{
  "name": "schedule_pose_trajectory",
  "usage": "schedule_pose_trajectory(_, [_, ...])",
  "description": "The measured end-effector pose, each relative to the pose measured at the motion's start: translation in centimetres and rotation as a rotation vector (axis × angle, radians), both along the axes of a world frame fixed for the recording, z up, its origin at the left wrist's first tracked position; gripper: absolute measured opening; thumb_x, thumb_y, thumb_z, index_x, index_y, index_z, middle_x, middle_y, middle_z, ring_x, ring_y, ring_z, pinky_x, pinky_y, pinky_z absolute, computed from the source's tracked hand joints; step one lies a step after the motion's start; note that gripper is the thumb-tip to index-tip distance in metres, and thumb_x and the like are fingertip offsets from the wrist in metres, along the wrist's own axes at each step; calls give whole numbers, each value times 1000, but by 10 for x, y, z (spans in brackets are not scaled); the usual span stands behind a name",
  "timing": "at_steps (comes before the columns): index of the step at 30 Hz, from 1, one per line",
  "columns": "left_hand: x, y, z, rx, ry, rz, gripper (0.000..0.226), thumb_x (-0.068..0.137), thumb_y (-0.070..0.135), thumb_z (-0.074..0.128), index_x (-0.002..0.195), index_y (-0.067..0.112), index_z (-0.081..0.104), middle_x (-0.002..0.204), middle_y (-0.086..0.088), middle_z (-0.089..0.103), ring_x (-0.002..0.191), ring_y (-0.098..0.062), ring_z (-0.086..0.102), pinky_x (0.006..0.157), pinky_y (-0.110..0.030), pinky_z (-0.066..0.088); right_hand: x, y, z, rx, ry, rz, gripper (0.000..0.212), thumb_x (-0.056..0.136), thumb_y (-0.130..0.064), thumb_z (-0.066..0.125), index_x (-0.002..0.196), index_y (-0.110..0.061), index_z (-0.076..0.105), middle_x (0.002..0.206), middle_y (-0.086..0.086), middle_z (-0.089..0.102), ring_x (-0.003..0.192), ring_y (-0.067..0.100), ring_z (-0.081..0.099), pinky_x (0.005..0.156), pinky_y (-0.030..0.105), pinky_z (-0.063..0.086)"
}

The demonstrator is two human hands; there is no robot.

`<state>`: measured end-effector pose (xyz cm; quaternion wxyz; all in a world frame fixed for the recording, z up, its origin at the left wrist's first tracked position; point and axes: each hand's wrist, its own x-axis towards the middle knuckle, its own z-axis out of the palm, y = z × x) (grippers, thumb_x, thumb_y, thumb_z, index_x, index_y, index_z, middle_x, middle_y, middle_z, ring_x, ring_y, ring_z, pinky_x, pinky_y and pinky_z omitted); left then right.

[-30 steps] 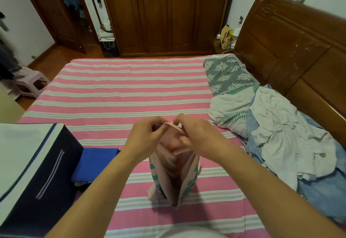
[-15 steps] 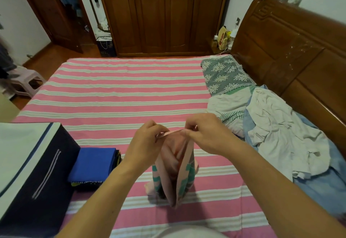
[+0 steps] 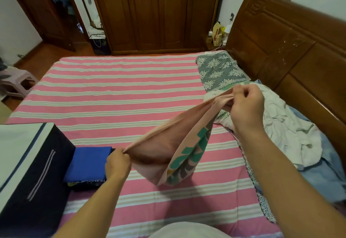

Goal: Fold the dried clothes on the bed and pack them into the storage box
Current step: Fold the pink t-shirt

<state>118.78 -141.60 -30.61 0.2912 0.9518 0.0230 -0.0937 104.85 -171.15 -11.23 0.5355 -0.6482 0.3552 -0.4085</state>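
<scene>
two hands — left hand (image 3: 117,164) and right hand (image 3: 245,105) — pinch one pink garment (image 3: 168,144) taut, perhaps shorts.

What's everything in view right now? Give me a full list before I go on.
pink garment: 1, pale pink with teal print, stretched above the bed between both hands
folded blue garment: 1, blue, on the bed beside the box
storage box: 1, navy with white top, bed's left edge
unfolded clothes pile: 1 heap, white and light blue, right by the headboard
pillow: 1, grey floral, by the headboard
bed sheet: 1, pink and white stripes
headboard: 1, brown wood, right
wardrobe: 1, brown wood, far wall
stool: 1, pale plastic, floor left
left hand: pinches the garment's lower end
right hand: pinches its upper end
</scene>
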Motion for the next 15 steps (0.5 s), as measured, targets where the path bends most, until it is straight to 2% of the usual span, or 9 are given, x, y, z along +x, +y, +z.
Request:
schedule_pose_trajectory(2, [10,12,-12,28,27,52,28,101,12,38,99,10,66,94,-16,66,76,-34,57,62,-40,47,-7,-16,-19,-23,83,-117,22,98,-42,51,84,-26,56,91,4,67,88,27,68,78,47,59])
schedule_pose_trajectory(4, [23,15,-12,18,5,112,31,105,16,36,113,5,64,106,-21,64,85,-37,56,67,-41,42,-16,-27,-35,-56,176,-211,22,102,-35,51,92,-17,58,91,1,63,89,24,62,78,35,49])
schedule_pose_trajectory(7, [45,4,18,-119,-101,89,29,106,16,32,103,-2,55,106,-24,58,80,-33,48,66,-40,35,-27,-46,-45,-104,282,-341,25,105,-29,48,104,-8,61,97,3,59,90,23,52,77,29,35])
schedule_pose_trajectory(10, [55,-7,48,-266,-87,-136,17,108,20,33,105,10,46,92,-7,52,79,-25,47,65,-39,36,-31,-59,-50,-146,335,-350,19,104,-23,49,104,-7,60,97,4,57,90,21,50,75,28,33])
schedule_pose_trajectory(12, [52,-5,53,-256,-101,-310,7,101,8,43,98,15,46,88,-4,53,75,-21,47,65,-39,38,-35,-61,-63,-201,393,-284,8,100,-13,52,99,-9,59,94,4,58,87,25,52,74,30,36])
schedule_pose_trajectory(15, [42,14,29,-96,-151,-403,24,84,-7,50,82,17,44,79,-6,51,69,-25,42,59,-39,33,-62,-63,-108,-197,678,-232,8,95,-4,50,98,-8,56,95,18,62,87,37,57,72,40,44])
